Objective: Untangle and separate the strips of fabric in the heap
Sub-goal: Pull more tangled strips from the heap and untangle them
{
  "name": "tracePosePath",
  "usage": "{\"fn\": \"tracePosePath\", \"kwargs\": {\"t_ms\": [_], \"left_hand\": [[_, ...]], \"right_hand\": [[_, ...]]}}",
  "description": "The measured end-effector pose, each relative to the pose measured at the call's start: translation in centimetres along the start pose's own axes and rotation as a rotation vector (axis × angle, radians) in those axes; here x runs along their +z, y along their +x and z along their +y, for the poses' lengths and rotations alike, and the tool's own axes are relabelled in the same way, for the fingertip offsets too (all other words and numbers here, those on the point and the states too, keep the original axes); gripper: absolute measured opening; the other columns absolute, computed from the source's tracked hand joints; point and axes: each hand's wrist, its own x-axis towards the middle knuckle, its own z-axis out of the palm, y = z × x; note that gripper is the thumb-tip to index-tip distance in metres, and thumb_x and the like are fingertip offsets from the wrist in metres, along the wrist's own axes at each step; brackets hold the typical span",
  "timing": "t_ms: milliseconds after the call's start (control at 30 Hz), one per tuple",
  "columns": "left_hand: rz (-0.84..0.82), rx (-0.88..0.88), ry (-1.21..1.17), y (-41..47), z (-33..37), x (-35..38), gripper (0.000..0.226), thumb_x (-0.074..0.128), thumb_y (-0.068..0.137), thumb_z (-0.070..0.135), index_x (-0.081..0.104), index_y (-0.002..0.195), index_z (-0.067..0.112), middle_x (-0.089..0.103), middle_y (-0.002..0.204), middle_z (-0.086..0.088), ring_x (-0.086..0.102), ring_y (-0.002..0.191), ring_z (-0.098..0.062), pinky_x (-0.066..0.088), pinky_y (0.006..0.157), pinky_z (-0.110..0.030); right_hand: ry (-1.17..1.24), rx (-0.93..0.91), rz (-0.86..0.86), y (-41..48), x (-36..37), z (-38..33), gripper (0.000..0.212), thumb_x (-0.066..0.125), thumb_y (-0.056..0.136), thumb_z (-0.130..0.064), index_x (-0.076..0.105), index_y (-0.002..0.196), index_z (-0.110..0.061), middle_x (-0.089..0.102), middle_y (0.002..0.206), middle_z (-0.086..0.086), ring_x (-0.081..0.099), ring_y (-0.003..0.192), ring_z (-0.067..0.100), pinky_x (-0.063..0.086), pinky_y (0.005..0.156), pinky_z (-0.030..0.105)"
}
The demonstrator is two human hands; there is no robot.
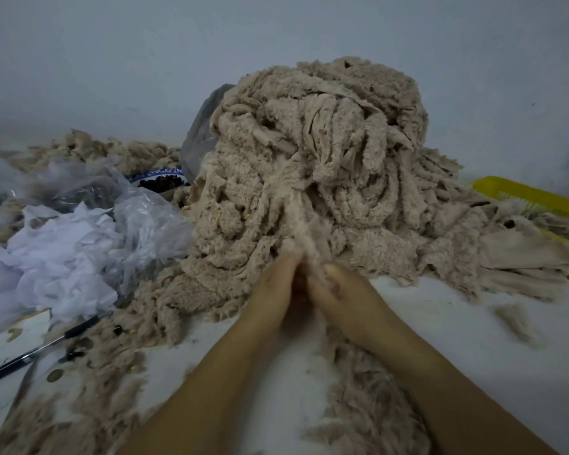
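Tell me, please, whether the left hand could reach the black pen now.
Probably yes: the pen lies uncovered on its side, but the left hand must first release the strip.

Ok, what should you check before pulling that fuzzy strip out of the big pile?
1. Both hands grip the strip: ok, left hand and right hand pinch it.
2. It is loose from the heap: not ok, it runs up into the tangle.
3. The pen is out of the way: ok, far left.
4. The bowl is safe: cannot tell, it sits right by the heap.
5. Room on the table: ok, bare at right.
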Motion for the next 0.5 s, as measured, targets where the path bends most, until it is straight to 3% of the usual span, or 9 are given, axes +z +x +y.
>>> {"fn": "tracePosePath", "kwargs": {"t_ms": [100, 167, 267, 367, 433, 500], "left_hand": [[-0.079, -0.124, -0.512, 1.0, 0.3, -1.0, 0.034, 0.060, 0.087, 0.044, 0.076, 0.081, 0.013, 0.065, 0.077, -0.003, 0.062, 0.061, -0.012, 0.054, 0.058, -0.024], [-0.115, -0.120, -0.750, 1.5, 0.5, -1.8, 0.028, 0.055, 0.093, 0.035, 0.066, 0.092, 0.009, 0.056, 0.074, 0.001, 0.053, 0.056, -0.008, 0.050, 0.054, -0.020], [-0.046, -0.126, -0.977, 2.0, 1.0, -2.6, 0.029, 0.041, 0.104, 0.025, 0.059, 0.088, 0.009, 0.041, 0.058, 0.006, 0.037, 0.043, -0.004, 0.037, 0.043, -0.015], [-0.076, -0.018, -0.727, 1.5, 1.5, -2.2, 0.030, 0.043, 0.101, 0.022, 0.053, 0.074, 0.013, 0.028, 0.051, 0.008, 0.022, 0.040, -0.004, 0.022, 0.038, -0.015], [-0.136, 0.072, -0.390, 0.6, 1.4, -1.4, 0.031, 0.042, 0.101, 0.016, 0.052, 0.071, 0.015, 0.026, 0.051, 0.008, 0.019, 0.042, -0.006, 0.022, 0.038, -0.017], [-0.219, 0.120, -0.143, -0.3, 0.7, -0.6, 0.037, 0.041, 0.106, 0.023, 0.056, 0.073, 0.016, 0.028, 0.052, 0.008, 0.021, 0.044, -0.007, 0.025, 0.042, -0.019]], "right_hand": [[-0.212, -0.126, -0.187, -0.5, 1.3, -0.6, 0.044, 0.058, 0.091, -0.021, 0.029, 0.059, -0.030, 0.044, 0.061, -0.013, 0.039, 0.055, 0.003, 0.028, 0.052, 0.023], [-0.293, -0.128, -0.266, -0.6, 1.4, -0.5, 0.041, 0.057, 0.090, -0.022, 0.029, 0.060, -0.027, 0.039, 0.061, -0.006, 0.036, 0.056, 0.008, 0.033, 0.058, 0.035], [-0.322, -0.054, -0.255, -0.3, 0.7, 0.2, 0.043, 0.053, 0.095, -0.028, 0.027, 0.061, -0.024, 0.034, 0.062, -0.002, 0.031, 0.054, 0.009, 0.031, 0.058, 0.037], [-0.335, -0.004, -0.115, -0.2, 0.2, 1.0, 0.042, 0.050, 0.099, -0.031, 0.029, 0.063, -0.026, 0.034, 0.066, -0.004, 0.032, 0.054, 0.006, 0.026, 0.056, 0.031], [-0.265, 0.034, 0.001, -0.2, -0.1, 1.7, 0.034, 0.053, 0.096, -0.024, 0.034, 0.068, -0.025, 0.038, 0.069, -0.005, 0.036, 0.058, 0.004, 0.027, 0.055, 0.027], [-0.141, 0.108, 0.087, -0.1, -0.6, 2.1, 0.018, 0.052, 0.095, -0.020, 0.045, 0.079, -0.017, 0.048, 0.074, 0.001, 0.041, 0.062, 0.007, 0.032, 0.057, 0.028]]}}
